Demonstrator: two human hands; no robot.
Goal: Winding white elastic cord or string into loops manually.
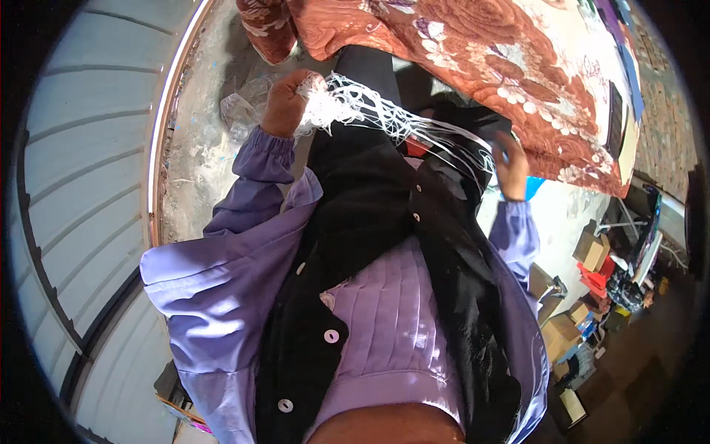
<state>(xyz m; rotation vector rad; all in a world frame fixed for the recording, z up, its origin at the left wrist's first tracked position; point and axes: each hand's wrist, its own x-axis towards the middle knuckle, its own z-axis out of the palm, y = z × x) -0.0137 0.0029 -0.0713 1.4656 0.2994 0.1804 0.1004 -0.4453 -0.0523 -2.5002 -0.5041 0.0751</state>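
In the head view, the left hand (284,105) is wrapped round the thick, gathered end of a bundle of white strands (384,112), its fingers pressed together on it. That firm grip seems to serve as an anchor, since the strands fan out from it in loops toward the other side. The right hand (512,172) is raised at the thin end, where the strands run out near its fingers; it is blurred, so I cannot tell whether they pinch a strand or are spread.

The bundle hangs between the hands above the black trousers (353,159). Holding the hands well apart probably keeps the loops stretched and separate, where a slack heap would knot. Being over the lap, it is also clear of the concrete floor (194,159), where a crumpled clear plastic bag (238,112) lies beyond the left wrist. The brown floral blanket (481,44) drapes ahead and to the right, its edge near the right hand.
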